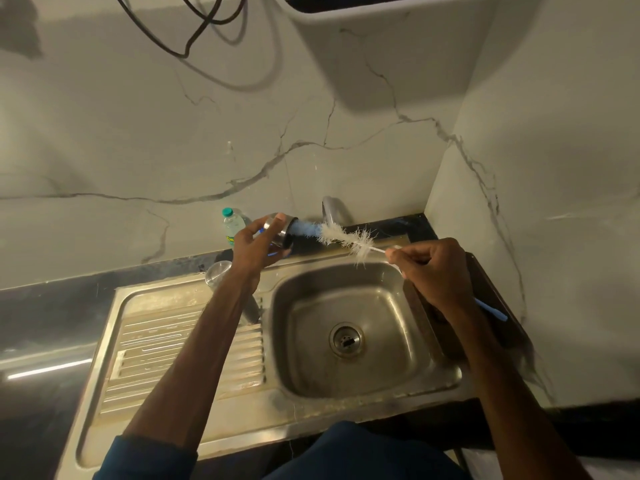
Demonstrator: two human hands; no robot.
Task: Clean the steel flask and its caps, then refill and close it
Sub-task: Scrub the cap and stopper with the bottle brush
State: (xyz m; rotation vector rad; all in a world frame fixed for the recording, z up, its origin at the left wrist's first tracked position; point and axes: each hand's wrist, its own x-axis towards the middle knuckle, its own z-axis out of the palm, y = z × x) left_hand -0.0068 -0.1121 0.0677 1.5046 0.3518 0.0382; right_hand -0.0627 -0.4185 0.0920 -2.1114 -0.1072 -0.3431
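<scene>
My left hand (254, 242) grips a steel cap (282, 230) above the back rim of the sink, its open mouth turned to the right. A bottle brush (341, 237) with blue and white bristles has its blue tip inside the cap. My right hand (434, 268) pinches the brush's wire stem, and the blue handle end (491, 311) sticks out behind it. The flask body is not in view.
A steel sink (446, 372) with a drain and a ribbed drainboard (180, 355) lies below my hands. The tap (330, 211) rises behind the brush. A small plastic bottle with a green cap (232, 225) and a clear glass (217, 271) stand at the back. Marble walls close the right corner.
</scene>
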